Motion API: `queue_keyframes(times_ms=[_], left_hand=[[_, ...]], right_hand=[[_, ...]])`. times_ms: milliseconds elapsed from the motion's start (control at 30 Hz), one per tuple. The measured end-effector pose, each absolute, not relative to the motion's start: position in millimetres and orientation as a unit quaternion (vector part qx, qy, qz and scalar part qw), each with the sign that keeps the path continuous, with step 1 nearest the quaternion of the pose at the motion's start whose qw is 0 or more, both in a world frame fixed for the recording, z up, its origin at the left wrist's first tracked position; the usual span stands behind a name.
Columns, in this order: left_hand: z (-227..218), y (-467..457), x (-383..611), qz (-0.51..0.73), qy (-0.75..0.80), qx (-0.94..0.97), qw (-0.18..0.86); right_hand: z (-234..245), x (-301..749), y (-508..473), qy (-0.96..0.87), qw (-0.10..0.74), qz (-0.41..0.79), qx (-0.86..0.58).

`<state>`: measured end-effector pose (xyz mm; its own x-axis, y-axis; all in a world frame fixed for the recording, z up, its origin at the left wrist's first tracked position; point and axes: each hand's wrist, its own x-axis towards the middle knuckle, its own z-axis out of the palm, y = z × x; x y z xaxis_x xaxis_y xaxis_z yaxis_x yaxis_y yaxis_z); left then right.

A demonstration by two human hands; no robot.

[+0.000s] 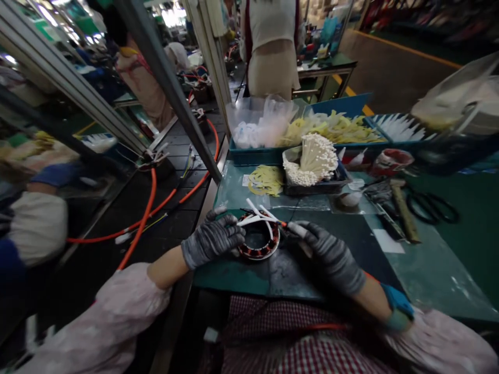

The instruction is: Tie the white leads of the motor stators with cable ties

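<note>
Round copper-wound stator [258, 244], flat on mat, white sleeves [259, 215] sticking up

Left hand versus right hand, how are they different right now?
The left hand lies with fingers curled over the left edge of the wire-wound ring. The right hand pinches a small white tube at the ring's right side. The left forearm is bare, while the right wrist wears a blue cuff. Both wear grey gloves.

The left hand [212, 240] covers the left side of the wound ring [259, 249], and the plastic bag [463, 98] at far right is blurred and cut off.
</note>
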<state>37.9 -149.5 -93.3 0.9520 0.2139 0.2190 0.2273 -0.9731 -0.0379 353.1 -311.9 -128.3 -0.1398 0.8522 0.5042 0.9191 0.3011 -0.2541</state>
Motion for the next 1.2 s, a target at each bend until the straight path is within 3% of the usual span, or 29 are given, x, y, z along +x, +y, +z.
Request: queue_keyframes(times_ms=[133, 267, 467, 567, 767, 900, 1067, 1200], left_hand=[[-89, -161, 37, -0.153, -0.092, -0.982, 0.059], [-68, -173, 39, -0.212, -0.093, -0.973, 0.017], [-49, -167, 90, -0.164, -0.252, -0.951, -0.079], [-53, -146, 135, -0.093, -0.237, -0.948, -0.192], [-64, -114, 165, -0.022, -0.142, -0.801, -0.581], [-64, -113, 162, 0.001, -0.175, -0.725, -0.667], [-64, -118, 163, -0.013, -0.211, -0.732, -0.647], [-54, -150, 152, -0.211, -0.221, -0.867, -0.395]], right_hand=[[-126, 361, -298, -0.734, 0.291, 0.037, -0.612], [-122, 364, -290, -0.733, 0.323, 0.037, -0.597], [-85, 365, -308, -0.723, 0.312, 0.081, -0.611], [-64, 368, -302, -0.735, 0.314, 0.073, -0.597], [-75, 391, -286, -0.757, 0.328, -0.074, -0.560], [-96, 381, -309, -0.815, 0.356, -0.123, -0.440], [-100, 352, -337, -0.803, 0.350, -0.099, -0.472], [-78, 354, -344, -0.786, 0.391, 0.059, -0.475]])
